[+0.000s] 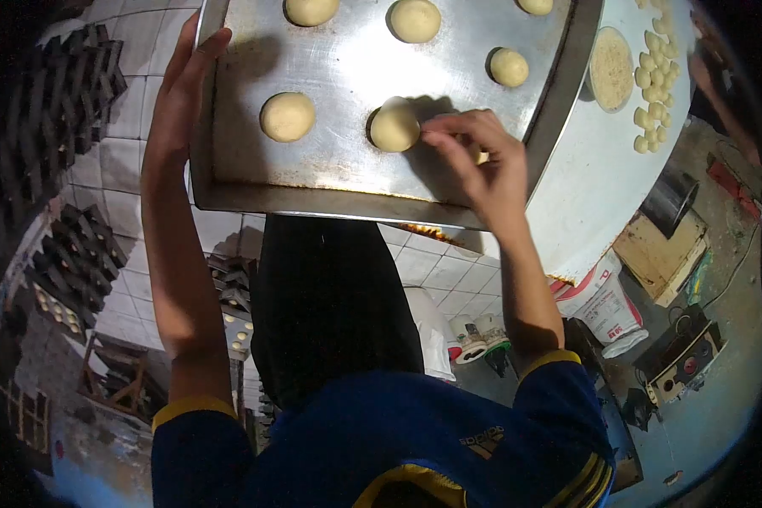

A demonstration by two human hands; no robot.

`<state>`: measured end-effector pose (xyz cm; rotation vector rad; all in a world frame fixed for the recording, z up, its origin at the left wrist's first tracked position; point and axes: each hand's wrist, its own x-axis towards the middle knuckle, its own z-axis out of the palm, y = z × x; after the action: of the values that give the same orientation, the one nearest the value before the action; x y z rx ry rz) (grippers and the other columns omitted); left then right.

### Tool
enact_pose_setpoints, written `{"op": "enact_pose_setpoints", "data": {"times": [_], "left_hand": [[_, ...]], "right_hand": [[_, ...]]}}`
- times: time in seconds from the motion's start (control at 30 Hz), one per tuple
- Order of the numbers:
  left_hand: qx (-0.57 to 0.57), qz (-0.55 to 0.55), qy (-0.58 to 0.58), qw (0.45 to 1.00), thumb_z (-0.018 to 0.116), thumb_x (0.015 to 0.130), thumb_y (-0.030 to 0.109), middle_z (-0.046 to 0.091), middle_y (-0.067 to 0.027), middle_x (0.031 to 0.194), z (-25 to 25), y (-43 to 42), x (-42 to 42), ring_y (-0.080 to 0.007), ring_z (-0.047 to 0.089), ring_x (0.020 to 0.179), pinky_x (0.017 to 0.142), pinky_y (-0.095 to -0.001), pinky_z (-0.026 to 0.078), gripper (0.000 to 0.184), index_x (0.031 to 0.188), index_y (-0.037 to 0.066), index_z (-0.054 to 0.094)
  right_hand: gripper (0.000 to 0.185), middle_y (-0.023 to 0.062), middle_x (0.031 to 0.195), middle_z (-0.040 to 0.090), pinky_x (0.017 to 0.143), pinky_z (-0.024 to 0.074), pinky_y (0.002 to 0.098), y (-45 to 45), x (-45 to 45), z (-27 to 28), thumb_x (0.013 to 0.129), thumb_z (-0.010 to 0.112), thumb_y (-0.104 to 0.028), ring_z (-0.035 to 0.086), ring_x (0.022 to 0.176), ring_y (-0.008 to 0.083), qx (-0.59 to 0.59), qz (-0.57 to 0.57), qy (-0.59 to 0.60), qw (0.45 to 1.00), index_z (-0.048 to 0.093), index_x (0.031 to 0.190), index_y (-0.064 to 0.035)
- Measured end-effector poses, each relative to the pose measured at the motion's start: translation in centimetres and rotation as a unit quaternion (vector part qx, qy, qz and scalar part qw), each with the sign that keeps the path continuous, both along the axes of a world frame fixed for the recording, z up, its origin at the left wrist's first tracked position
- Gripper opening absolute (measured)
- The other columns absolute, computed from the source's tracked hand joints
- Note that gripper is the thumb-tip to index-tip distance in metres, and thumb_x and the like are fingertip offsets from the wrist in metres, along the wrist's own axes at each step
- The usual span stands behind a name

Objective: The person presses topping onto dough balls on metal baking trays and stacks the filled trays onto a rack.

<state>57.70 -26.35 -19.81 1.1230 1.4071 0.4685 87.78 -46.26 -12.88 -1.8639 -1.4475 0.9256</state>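
A metal baking tray [330, 182] with several round dough balls on it is held up in front of me. My left hand [184, 85] grips the tray's left rim, its thumb over the edge. Above the tray's lower right part is my right hand [478, 157], thumb and forefinger pinched beside a dough ball [394, 127] near the bottom middle. A small bit of pale dough [483, 157] shows between its curled fingers. Another ball [288, 117] lies at the lower left, and one more [509, 67] sits at the right.
To the right, a pale tabletop [580, 195] bears a bowl of crumbs [611, 69] and several small dough pieces [654, 85]. Another person's arm [720, 102] is at the far right. White sacks [601, 309] lie below the table. Dark stacked racks [76, 76] stand left.
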Motion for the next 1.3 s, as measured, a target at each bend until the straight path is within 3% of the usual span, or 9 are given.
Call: {"op": "enact_pose_setpoints", "data": {"times": [0.27, 0.4, 0.57, 0.8, 0.87, 0.93, 1.0, 1.03, 1.3], "left_hand": [[0.011, 0.017, 0.031, 0.999, 0.065, 0.098, 0.058, 0.054, -0.0119, 0.156, -0.1, -0.4, 0.1, -0.0265, 0.049, 0.144, 0.121, -0.0439, 0.035, 0.080, 0.165, 0.021, 0.041], [0.077, -0.026, 0.048, 0.996, 0.065, 0.097, 0.059, 0.054, -0.0125, 0.156, -0.6, -0.2, -0.4, -0.0268, 0.050, 0.143, 0.121, -0.0443, 0.035, 0.081, 0.165, 0.022, 0.040], [0.057, -0.032, 0.027, 0.997, 0.067, 0.087, 0.071, 0.052, -0.0141, 0.158, -0.4, -0.2, 0.0, -0.0299, 0.044, 0.149, 0.122, -0.0434, 0.030, 0.097, 0.165, 0.020, 0.040], [0.043, -0.030, 0.054, 0.997, 0.067, 0.089, 0.068, 0.054, -0.0146, 0.155, 1.3, -0.5, 0.8, -0.0297, 0.048, 0.145, 0.120, -0.0444, 0.034, 0.089, 0.163, 0.025, 0.044], [0.041, -0.033, 0.030, 0.998, 0.066, 0.090, 0.067, 0.054, -0.0149, 0.155, 1.1, -0.3, 0.9, -0.0299, 0.048, 0.145, 0.120, -0.0444, 0.034, 0.088, 0.163, 0.024, 0.044], [0.038, -0.031, 0.053, 0.997, 0.066, 0.091, 0.066, 0.056, -0.0144, 0.153, -0.1, 0.0, 0.1, -0.0291, 0.051, 0.141, 0.119, -0.0435, 0.035, 0.085, 0.162, 0.023, 0.045], [0.051, -0.034, 0.062, 0.996, 0.066, 0.093, 0.065, 0.056, -0.0142, 0.152, 0.0, -0.1, 0.2, -0.0288, 0.051, 0.141, 0.118, -0.0426, 0.036, 0.084, 0.162, 0.023, 0.045], [0.064, -0.037, 0.070, 0.995, 0.065, 0.094, 0.063, 0.057, -0.0140, 0.152, 0.1, -0.1, 0.2, -0.0285, 0.052, 0.140, 0.118, -0.0417, 0.036, 0.082, 0.162, 0.022, 0.045], [0.001, -0.005, -0.002, 1.000, 0.059, 0.106, 0.049, 0.058, -0.0123, 0.149, -0.5, 0.5, 0.1, -0.0222, 0.053, 0.136, 0.115, -0.0356, 0.039, 0.071, 0.163, 0.011, 0.042]], "right_hand": [[0.024, 0.0010, 0.100, 0.067, 0.075, 0.0470, 0.0372, -0.5, -0.8, -3.7, 0.084, 0.082, -0.017, 0.060, 0.090, 0.0229, 0.134, 0.145, -0.218, 0.956, 0.078, 0.108, -0.0131], [0.039, -0.0021, 0.122, 0.066, 0.087, 0.0461, 0.0368, -2.0, -1.1, -3.7, 0.093, 0.076, -0.027, 0.057, 0.102, 0.0220, 0.110, 0.184, -0.287, 0.934, 0.075, 0.132, -0.0211], [0.062, 0.0007, 0.156, 0.051, 0.109, 0.0403, 0.0435, -3.3, 0.5, -3.2, 0.102, 0.059, -0.050, 0.053, 0.129, 0.0272, 0.017, 0.289, -0.325, 0.900, 0.050, 0.159, -0.0271], [0.064, -0.0030, 0.168, 0.041, 0.120, 0.0355, 0.0526, -1.9, 1.2, -3.4, 0.102, 0.058, -0.050, 0.040, 0.152, 0.0267, 0.010, 0.345, -0.288, 0.893, 0.046, 0.161, -0.0265], [0.063, 0.0030, 0.162, 0.049, 0.120, 0.0364, 0.0534, -0.9, 2.9, -2.1, 0.100, 0.066, -0.040, 0.047, 0.147, 0.0301, 0.074, 0.323, -0.280, 0.901, 0.050, 0.157, -0.0187], [0.055, 0.0137, 0.145, 0.065, 0.113, 0.0430, 0.0470, 0.9, 7.0, -0.3, 0.090, 0.075, -0.009, 0.061, 0.132, 0.0323, 0.148, 0.157, -0.262, 0.941, 0.061, 0.142, -0.0048], [0.032, 0.0135, 0.122, 0.076, 0.091, 0.0535, 0.0406, 3.1, 13.9, -0.3, 0.093, 0.075, -0.018, 0.071, 0.103, 0.0318, 0.236, -0.017, -0.392, 0.889, 0.074, 0.123, -0.0063], [0.038, 0.0145, 0.127, 0.074, 0.099, 0.0528, 0.0379, 4.1, 18.3, 0.3, 0.096, 0.077, -0.015, 0.070, 0.114, 0.0315, 0.254, -0.020, -0.434, 0.864, 0.070, 0.133, -0.0068], [0.035, 0.0182, 0.097, 0.079, 0.079, 0.0582, 0.0416, 5.8, 34.8, -3.0, 0.094, 0.075, -0.044, 0.076, 0.090, 0.0330, 0.017, -0.134, -0.481, 0.866, 0.081, 0.116, -0.0170]]}}
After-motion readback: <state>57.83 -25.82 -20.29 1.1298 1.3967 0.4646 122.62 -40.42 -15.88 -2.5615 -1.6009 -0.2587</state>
